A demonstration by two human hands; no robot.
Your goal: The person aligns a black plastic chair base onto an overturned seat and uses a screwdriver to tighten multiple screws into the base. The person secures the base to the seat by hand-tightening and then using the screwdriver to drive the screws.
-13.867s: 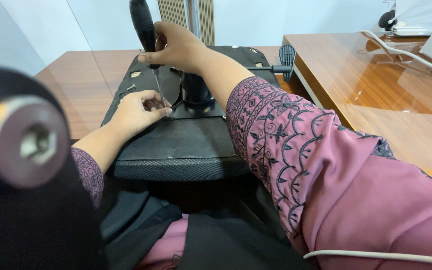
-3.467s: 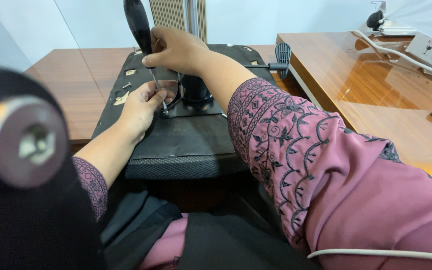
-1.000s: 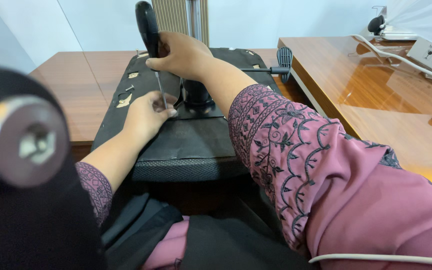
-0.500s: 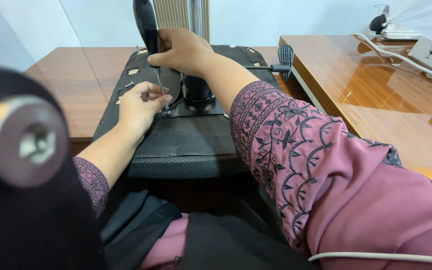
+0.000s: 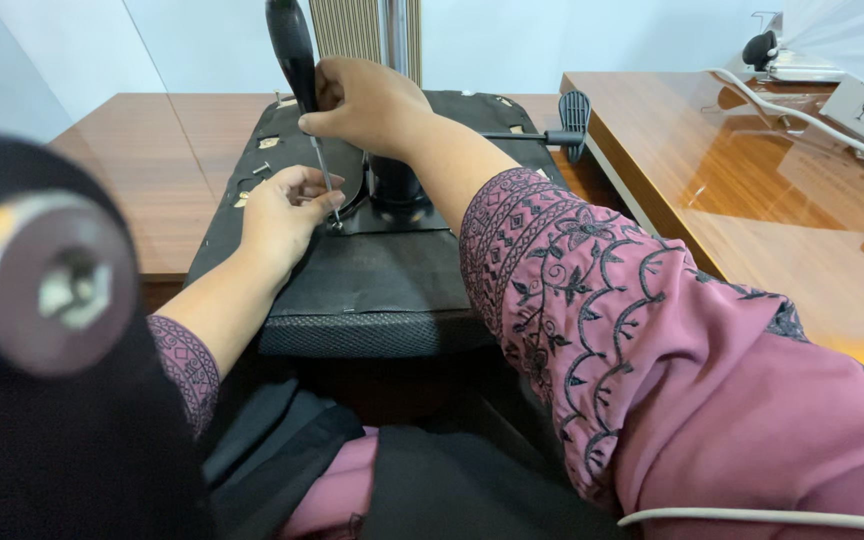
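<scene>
A: What has the right hand [image 5: 367, 105] got?

B: A screwdriver [image 5: 297, 75]. The fingers are wrapped tight round its black handle, and the thin metal shaft runs straight down from under them, nearly upright.

A: Where does the tip end up?

B: Right by the fingertips of the left hand [image 5: 282, 215], on the black plate [image 5: 392, 215] fixed to the underside of an upturned chair seat [image 5: 372, 280]. The left fingers are curled together, pinched close about the lower end of the shaft. Whether they actually grip a screw there I cannot tell; it is too small to make out.

A: And around the fingers?

B: Just beyond the left fingertips, a few small bits of metal hardware [image 5: 262, 168] lie on the seat. Just to the right of the shaft, a black column [image 5: 392, 185] stands up from the plate, under the right wrist. Further right of the right hand, a black lever [image 5: 557, 125] sticks out sideways, with a flat paddle at its end.

A: What does the seat rest on?

B: A brown wooden table [image 5: 167, 180]. A second, glossy table [image 5: 752, 190] is off to the right, well apart from both hands.
</scene>
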